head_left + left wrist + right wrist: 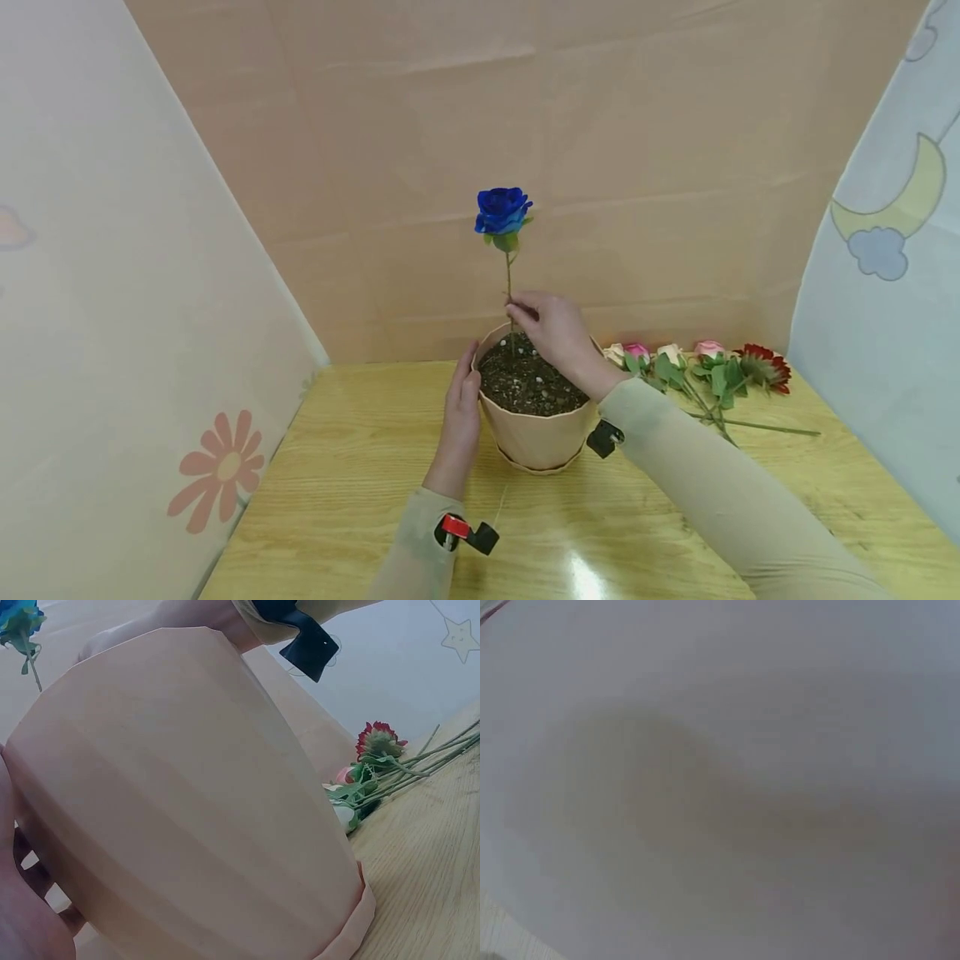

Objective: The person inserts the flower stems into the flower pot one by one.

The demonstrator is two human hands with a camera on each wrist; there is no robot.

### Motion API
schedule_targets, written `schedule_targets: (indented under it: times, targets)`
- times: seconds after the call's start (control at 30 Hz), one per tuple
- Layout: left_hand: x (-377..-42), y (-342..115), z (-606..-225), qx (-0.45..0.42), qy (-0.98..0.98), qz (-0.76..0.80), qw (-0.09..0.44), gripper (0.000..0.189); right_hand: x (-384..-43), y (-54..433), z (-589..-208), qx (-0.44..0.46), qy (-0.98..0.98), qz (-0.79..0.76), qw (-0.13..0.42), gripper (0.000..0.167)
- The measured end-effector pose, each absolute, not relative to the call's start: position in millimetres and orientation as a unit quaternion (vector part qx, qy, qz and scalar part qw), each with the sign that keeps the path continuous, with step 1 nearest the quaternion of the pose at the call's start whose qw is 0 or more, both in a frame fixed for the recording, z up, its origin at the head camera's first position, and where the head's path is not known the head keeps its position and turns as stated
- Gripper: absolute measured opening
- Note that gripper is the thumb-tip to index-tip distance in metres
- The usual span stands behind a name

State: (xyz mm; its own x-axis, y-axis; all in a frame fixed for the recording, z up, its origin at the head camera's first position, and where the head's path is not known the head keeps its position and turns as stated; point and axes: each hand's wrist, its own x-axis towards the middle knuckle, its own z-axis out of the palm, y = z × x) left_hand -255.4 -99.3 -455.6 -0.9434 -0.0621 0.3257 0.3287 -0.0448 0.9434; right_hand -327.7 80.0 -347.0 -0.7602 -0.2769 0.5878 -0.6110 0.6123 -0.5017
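Judging by how things lie, the work is at an early stage: 1 blue rose stands in the pot, its stem meeting the soil toward the back, though how deep it goes cannot be told. It is not yet let go: the thumb and fingers of the right hand pinch its stem above the soil. The left hand steadies the pot's left side, fingers fairly straight, with gaps between them. At least 5 flowers lie unpotted on the table, to the right. The rose is upright, its bloom full, with green leaves just beneath.
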Motion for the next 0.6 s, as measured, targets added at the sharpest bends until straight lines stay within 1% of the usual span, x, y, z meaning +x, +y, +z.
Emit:
schedule_targets:
  times: [0.1,0.37,0.6]
  targets:
    - [-264.5,-105.5,-458.7,-0.106,-0.675,-0.719,0.130,0.055,-334.0,74.9,-350.2,0.251,-0.868,0.362,0.231,0.016]
    - [-267.2,-109.7,-464.4,-0.115,-0.675,-0.717,0.132,0.055,-335.8,72.1,-358.3,0.240,-0.869,0.356,0.248,0.016]
    - [-270.1,-112.7,-470.8,-0.124,-0.674,-0.717,0.128,0.055,-337.2,70.0,-364.3,0.221,-0.872,0.368,0.237,0.025]
